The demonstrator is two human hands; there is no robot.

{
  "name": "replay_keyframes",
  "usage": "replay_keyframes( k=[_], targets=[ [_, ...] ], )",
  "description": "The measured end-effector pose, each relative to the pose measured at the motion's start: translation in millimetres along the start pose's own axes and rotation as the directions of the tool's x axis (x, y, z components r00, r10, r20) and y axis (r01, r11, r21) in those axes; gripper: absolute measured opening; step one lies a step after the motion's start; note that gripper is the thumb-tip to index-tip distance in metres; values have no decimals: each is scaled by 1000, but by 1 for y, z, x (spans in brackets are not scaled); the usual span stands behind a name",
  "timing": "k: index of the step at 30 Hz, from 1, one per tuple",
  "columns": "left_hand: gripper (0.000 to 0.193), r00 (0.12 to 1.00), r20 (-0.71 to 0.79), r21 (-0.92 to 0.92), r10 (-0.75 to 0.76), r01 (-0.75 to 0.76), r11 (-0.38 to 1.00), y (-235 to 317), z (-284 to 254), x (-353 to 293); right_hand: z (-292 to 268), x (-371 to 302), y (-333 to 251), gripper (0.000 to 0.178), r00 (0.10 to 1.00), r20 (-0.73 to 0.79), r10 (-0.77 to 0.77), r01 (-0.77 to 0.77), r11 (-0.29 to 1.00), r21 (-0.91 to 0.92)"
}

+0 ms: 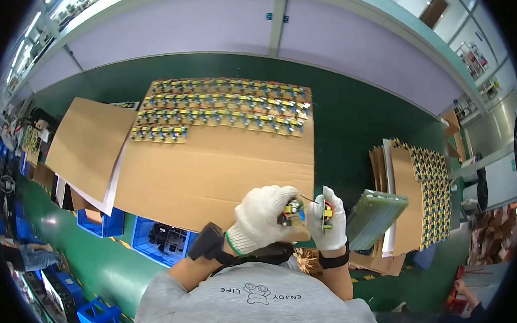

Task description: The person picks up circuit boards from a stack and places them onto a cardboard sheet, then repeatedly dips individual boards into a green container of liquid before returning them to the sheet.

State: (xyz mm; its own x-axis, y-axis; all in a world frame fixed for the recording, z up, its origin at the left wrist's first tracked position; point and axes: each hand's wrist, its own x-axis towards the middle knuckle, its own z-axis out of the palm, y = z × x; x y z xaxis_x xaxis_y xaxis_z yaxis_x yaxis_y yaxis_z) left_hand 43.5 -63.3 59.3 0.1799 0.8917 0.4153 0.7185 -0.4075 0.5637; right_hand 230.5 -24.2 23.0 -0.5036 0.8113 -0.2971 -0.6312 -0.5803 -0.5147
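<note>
White knitted gloves cover both my hands, which are close together over the near right edge of a cardboard sheet [212, 163]. Closed around a small circuit board [294, 208] with blue and yellow parts is my left hand [260, 216]. My right hand [330, 227] grips another small circuit board [327, 211], which has a yellow block and a red edge. A thin brown strip or wire [308, 198] spans the gap between the hands; its ends are unclear. Across the sheet's far half, similar circuit boards [221, 99] stand in several rows.
On the left, another cardboard sheet [90, 146] overlaps white sheets. Blue bins [136, 242] sit below the near table edge, one with black parts. A stack of greenish translucent sheets [376, 217] is at my right, beside cardboard carrying more circuit boards [433, 188]. A purple partition [346, 54] runs behind.
</note>
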Motion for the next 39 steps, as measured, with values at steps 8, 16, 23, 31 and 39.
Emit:
replay_keyframes(
  k=[8, 16, 23, 31, 39],
  targets=[
    [52, 923, -170, 214, -346, 377, 901, -88, -66, -68, 62, 54, 40, 34, 812, -69, -579, -154, -99, -983],
    [51, 840, -274, 123, -469, 514, 849, -137, -103, -98, 136, 135, 115, 41, 901, 316, -296, 118, -534, -837],
    [53, 910, -272, 160, -313, 364, 918, -157, -103, -107, 115, 152, 120, 58, 901, 433, -1, 335, -631, -700],
    [55, 900, -308, 148, -309, 366, 919, -159, -100, -108, 137, 202, 139, 54, 873, 406, -270, 224, -518, -826],
    [59, 906, -272, 220, -325, 388, 895, -155, -102, -109, 129, 198, 139, 52, 818, 508, -268, 329, -506, -797]
  ],
)
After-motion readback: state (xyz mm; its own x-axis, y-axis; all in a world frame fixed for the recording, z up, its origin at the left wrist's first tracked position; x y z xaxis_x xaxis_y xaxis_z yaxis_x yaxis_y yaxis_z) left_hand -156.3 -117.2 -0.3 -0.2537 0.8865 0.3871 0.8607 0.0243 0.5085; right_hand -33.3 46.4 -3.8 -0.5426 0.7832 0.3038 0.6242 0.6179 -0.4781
